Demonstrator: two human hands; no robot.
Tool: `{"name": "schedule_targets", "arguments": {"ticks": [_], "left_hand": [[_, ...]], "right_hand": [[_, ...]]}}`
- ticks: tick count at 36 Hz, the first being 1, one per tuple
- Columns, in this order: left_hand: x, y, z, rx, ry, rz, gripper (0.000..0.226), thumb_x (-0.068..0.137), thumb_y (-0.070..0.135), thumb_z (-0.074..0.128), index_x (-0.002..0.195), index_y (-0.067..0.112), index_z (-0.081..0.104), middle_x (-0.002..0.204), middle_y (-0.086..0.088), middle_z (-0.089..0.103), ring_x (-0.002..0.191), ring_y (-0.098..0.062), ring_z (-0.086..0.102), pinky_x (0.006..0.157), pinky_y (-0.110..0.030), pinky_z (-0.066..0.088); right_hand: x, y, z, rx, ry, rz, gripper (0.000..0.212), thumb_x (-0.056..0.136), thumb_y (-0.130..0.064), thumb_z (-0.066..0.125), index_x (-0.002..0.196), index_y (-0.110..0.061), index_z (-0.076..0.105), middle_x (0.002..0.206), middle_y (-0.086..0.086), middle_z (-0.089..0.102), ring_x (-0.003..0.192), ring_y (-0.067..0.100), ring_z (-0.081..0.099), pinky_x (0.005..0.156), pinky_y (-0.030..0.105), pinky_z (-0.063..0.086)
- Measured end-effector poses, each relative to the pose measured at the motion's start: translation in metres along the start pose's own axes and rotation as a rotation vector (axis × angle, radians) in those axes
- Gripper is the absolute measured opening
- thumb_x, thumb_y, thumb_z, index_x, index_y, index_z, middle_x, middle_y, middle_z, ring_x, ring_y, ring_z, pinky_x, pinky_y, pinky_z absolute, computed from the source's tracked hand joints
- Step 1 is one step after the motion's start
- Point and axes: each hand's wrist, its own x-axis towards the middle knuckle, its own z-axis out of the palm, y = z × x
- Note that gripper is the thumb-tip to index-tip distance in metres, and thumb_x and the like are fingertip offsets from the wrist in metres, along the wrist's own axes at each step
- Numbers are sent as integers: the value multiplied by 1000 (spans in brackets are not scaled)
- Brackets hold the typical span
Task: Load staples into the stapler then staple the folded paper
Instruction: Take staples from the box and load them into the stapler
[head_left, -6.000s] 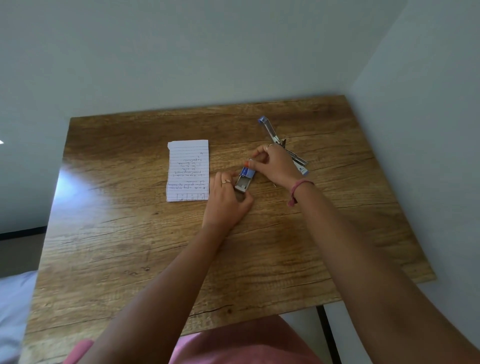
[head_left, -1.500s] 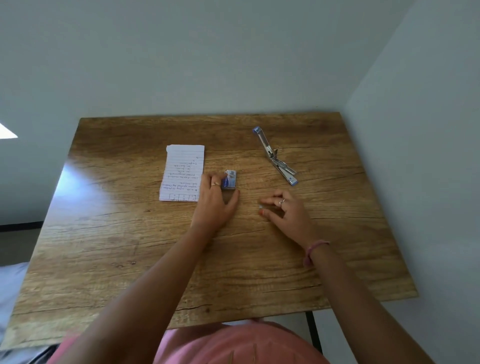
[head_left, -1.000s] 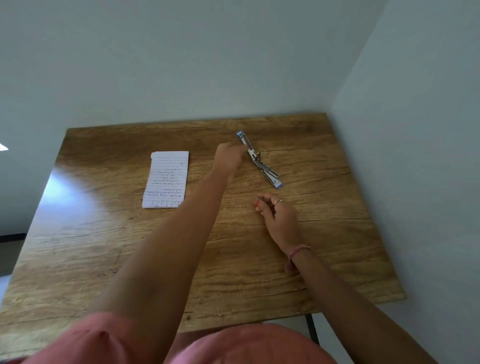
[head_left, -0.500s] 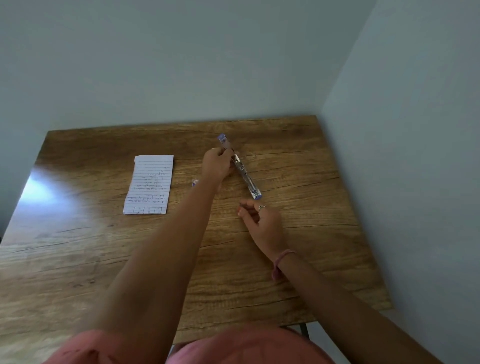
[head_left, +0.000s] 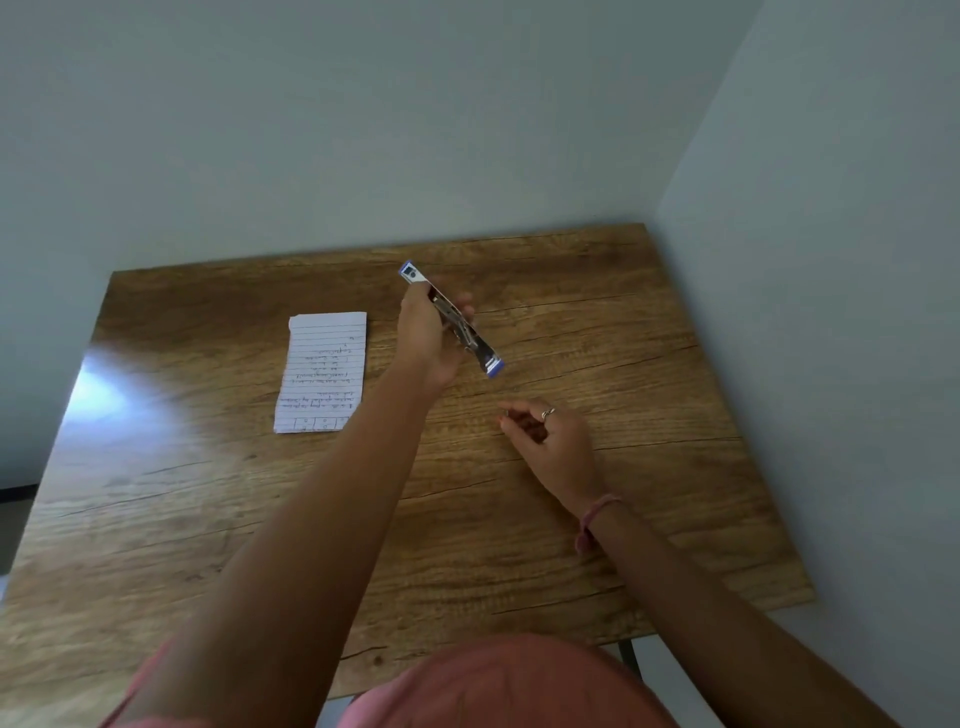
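The left hand (head_left: 431, 338) grips the opened stapler (head_left: 451, 318) above the tabletop (head_left: 649, 364), toward its far edge, likely exposing the channel for loading. The right hand (head_left: 553, 441) waits curled below it; staples cannot be made out. The paper (head_left: 322, 371) lies left, awaiting stapling.

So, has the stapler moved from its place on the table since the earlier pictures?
Yes. The left hand now grips the stapler, and it sits nearer the folded paper than before, seemingly lifted off the table.
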Motion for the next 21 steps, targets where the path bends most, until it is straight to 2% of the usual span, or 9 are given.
{"name": "schedule_targets", "arguments": {"ticks": [2, 6, 9, 13, 16, 21], "left_hand": [[-4, 2, -4, -93, -32, -55, 24, 100, 31, 40, 109, 13, 53, 85, -7, 67, 62, -16, 61, 58, -26, 50], [-11, 4, -9, -134, -67, -130, 38, 98, 45, 36, 90, 13, 54, 63, 1, 52, 51, -13, 59, 58, -30, 55], [-16, 6, -12, -153, -73, -129, 42, 97, 47, 38, 96, 8, 55, 67, -1, 47, 53, -12, 52, 59, -34, 57], [-25, 10, -21, -212, -179, -80, 40, 95, 31, 34, 111, 0, 52, 76, -5, 45, 63, -15, 47, 61, -33, 55], [-33, 11, -29, -237, -275, -49, 34, 93, 17, 34, 116, -2, 51, 78, -6, 51, 65, -15, 53, 68, -34, 56], [-44, 9, -42, -269, -358, 10, 20, 100, 5, 41, 107, -4, 57, 84, -12, 71, 77, -18, 70, 79, -37, 59]], "right_hand": [[1, 0, -1, -10, 6, -5, 18, 83, -15, 73, 101, -15, 74, 92, -2, 70, 80, 1, 63, 72, 8, 48], [1, 3, -1, 69, 6, 43, 19, 82, -16, 75, 101, -16, 74, 95, -9, 67, 85, 3, 66, 76, 15, 52], [1, 4, -2, 134, -13, 93, 19, 82, -16, 75, 99, -23, 73, 96, -9, 71, 85, 3, 67, 76, 19, 54], [1, 2, -3, 271, -35, 212, 22, 80, -23, 77, 97, -36, 70, 90, -9, 75, 86, 7, 70, 76, 22, 56], [3, 0, -3, 418, 23, 322, 25, 74, -27, 81, 96, -30, 70, 93, -7, 75, 88, 11, 71, 74, 22, 57], [5, -7, -8, 578, 98, 415, 14, 80, -15, 77, 93, -18, 73, 89, 0, 77, 80, 8, 71, 67, 16, 54]]}}
